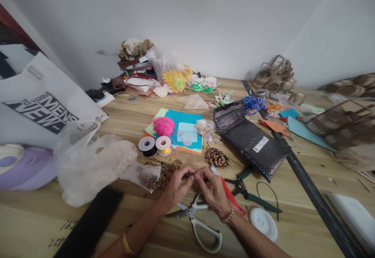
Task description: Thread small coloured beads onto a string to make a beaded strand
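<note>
My left hand (178, 183) and my right hand (210, 185) meet fingertip to fingertip, both pinched closed. What they hold is too small to make out; something dark shows by the left fingers. Beside my left hand lies a heap of multicoloured beads (166, 173), partly in a clear bag (146, 176). A coiled bead string (217, 158) lies beyond my right hand. Under my wrists rest scissors (190, 212) with pale handles. Just past the beads stand a black thread spool (147, 146) and a yellow thread spool (163, 145).
Pink yarn (164, 126) sits on blue paper (190, 116). A black bubble mailer (252, 140), green-handled pliers (246, 190) and a white round lid (263, 224) are to the right. Plastic bags (96, 168) lie left; small baskets (275, 74) stand at the back.
</note>
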`<state>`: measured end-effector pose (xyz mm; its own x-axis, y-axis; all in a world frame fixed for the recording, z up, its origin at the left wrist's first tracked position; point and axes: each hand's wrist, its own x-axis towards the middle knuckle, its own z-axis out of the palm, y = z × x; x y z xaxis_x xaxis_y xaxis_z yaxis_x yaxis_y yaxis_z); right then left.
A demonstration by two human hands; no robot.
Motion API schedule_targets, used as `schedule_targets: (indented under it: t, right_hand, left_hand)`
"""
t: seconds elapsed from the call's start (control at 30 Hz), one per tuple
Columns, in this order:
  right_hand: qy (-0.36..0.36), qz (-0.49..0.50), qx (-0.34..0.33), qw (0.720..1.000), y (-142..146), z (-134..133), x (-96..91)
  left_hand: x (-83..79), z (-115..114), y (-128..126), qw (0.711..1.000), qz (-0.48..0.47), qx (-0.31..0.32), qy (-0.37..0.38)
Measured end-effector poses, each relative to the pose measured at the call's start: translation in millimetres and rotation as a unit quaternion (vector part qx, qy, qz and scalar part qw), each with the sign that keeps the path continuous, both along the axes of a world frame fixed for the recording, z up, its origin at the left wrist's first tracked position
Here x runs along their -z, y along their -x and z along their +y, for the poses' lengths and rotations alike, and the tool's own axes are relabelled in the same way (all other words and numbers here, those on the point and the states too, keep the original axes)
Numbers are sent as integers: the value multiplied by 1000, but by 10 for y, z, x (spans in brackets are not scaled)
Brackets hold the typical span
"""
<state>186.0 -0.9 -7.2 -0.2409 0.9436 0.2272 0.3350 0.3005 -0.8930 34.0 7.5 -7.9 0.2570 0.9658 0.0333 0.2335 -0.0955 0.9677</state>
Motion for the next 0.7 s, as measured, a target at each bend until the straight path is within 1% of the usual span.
schedule_targets:
  t: [0.2,0.4,0.5,0.6,0.7]
  right_hand:
    - [31,37,-21,999,9,3,-7]
    - [60,52,-13,997,22,-8,-4]
    - [88,80,-6,993,30,-6,3]
    - [128,131,-1,983,37,3,12]
    - [152,165,3,974,44,16,7]
  left_hand:
    - [-57,0,-22,1000,-6,0,1]
    - [-81,2,-23,1000,-17,-2,8]
    - [-64,16,-26,999,-28,-8,13]
    - [-52,39,-14,997,-69,-9,35]
    - [-72,63,28,991,-108,0,73]
